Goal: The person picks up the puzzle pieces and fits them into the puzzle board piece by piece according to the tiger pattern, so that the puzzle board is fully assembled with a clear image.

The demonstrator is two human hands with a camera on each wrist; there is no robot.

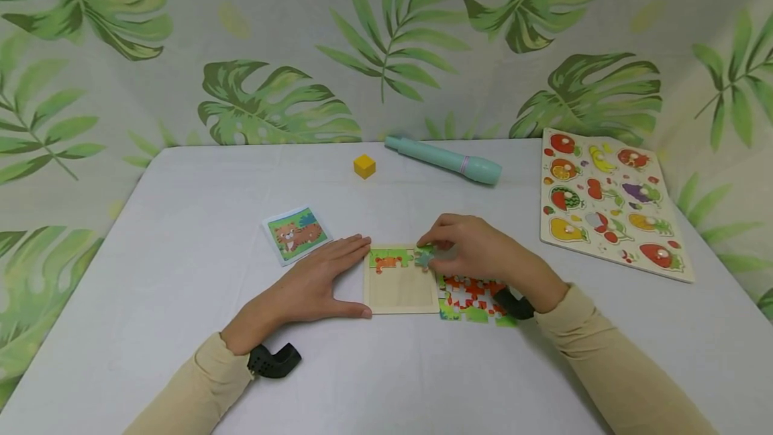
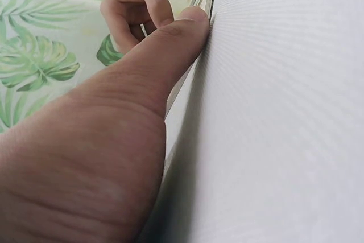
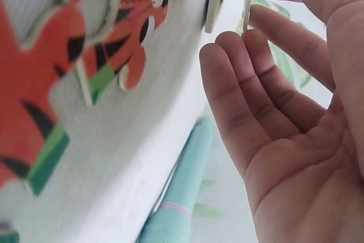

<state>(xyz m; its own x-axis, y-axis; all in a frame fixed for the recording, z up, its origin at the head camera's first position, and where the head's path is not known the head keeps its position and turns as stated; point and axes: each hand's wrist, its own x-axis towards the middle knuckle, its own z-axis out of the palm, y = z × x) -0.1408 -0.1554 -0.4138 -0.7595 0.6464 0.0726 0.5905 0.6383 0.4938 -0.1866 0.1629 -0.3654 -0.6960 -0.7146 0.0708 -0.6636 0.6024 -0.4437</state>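
A shallow wooden puzzle tray (image 1: 400, 295) lies flat on the table, with joined tiger-picture pieces (image 1: 388, 259) along its top left. My left hand (image 1: 311, 280) rests at the tray's left side, thumb and fingers spread straight against its edge. Above the tray's top right corner, my right hand (image 1: 468, 250) pinches a green and blue puzzle piece (image 1: 423, 258) between thumb and index finger. That piece shows edge-on in the right wrist view. Loose orange and green puzzle pieces (image 1: 474, 297) lie right of the tray, partly under my right hand and wrist.
Left of the tray lies a tiger picture card (image 1: 297, 233). Behind it are a yellow block (image 1: 364, 166) and a mint-green tube-shaped object (image 1: 447, 160). A fruit peg board (image 1: 612, 207) lies at the table's right side. Leaf-print cloth (image 1: 386, 52) hangs along the table's back.
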